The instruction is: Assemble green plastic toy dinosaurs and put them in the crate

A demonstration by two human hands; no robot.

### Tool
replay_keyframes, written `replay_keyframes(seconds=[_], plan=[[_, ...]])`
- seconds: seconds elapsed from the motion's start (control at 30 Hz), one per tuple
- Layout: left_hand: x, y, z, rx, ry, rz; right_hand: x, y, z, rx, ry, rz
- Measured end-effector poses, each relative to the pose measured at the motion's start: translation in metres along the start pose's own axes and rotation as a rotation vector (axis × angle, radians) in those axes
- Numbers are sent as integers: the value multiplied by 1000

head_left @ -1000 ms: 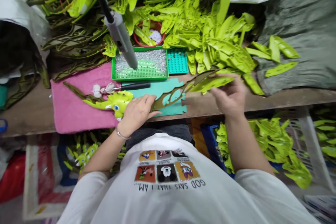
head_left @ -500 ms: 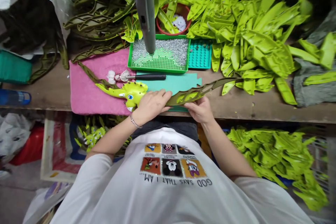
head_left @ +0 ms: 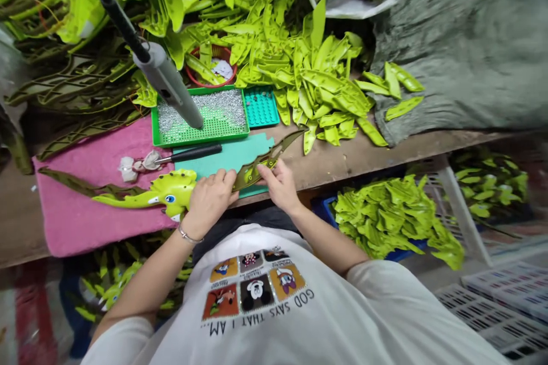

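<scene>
Across the bench edge lies a lime-green plastic dinosaur-head toy (head_left: pixel 174 189) with a horn, a blue eye and long dark olive arms stretching to both sides. My left hand (head_left: pixel 213 197) is wrapped over its middle just behind the head, fingers closed on it. On the right olive arm, my right hand (head_left: pixel 279 183) grips the near edge, thumb on top; the other fingers are partly hidden. Under the toy are a pink cloth (head_left: pixel 98 222) and a teal mat (head_left: pixel 246 151). A black-handled tool (head_left: pixel 197 153) with a whitish wrapped end lies just beyond the head.
A hanging grey electric screwdriver (head_left: pixel 173 88) comes down over a green tray (head_left: pixel 201 138) of small screws. Beside it are a teal tray (head_left: pixel 262 108) and a red basket (head_left: pixel 233 77). Lime plastic parts (head_left: pixel 329 88) pile at the back right; more fill a crate (head_left: pixel 385 217) below.
The view has swung to the right, so the bench appears tilted and further left. My right hand has shifted along the toy's arm, with its thumb now on top.
</scene>
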State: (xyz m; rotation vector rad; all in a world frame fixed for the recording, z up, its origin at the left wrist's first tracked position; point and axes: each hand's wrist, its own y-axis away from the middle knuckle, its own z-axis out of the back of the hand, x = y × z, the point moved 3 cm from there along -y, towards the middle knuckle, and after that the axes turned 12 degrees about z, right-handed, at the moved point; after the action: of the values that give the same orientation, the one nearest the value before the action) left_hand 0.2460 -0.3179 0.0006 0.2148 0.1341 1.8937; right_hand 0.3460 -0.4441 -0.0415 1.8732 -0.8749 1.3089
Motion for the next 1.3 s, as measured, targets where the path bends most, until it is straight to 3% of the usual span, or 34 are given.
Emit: replay_keyframes(seconds=[0.1,0.2,0.27,0.37,0.43,0.53,0.63,0.73,0.83,0.97,1.07,1.17,1.3], plan=[[2,0,-1,1,-2,-4,-1,-4,5,56,22,18],[9,1,1,24,74,-1,7,-16,25,304,121,12],[14,2,4,53,153,-1,20,-34,48,398,301,111],[18,5,6,100,214,17,42,-71,85,171,791,456],[17,5,7,132,208,26,49,-93,93,63,1154,615],[15,1,7,179,206,24,41,-117,86,109,1541,663],[16,-4,9,246,252,39,32,-127,78,134,1689,643],[21,-9,12,338,344,30,31,-127,84,118,1650,664],[26,-15,14,394,469,-44,44,-119,104,77,1456,701],[31,-26,10,495,613,-114,78,-99,130,-119,1065,651],[33,-32,8,553,737,-142,102,-76,121,-164,648,648],[34,-37,4,594,903,-121,109,-54,86,115,446,612],[34,-40,-1,622,1051,-41,86,-36,43,549,468,437]])
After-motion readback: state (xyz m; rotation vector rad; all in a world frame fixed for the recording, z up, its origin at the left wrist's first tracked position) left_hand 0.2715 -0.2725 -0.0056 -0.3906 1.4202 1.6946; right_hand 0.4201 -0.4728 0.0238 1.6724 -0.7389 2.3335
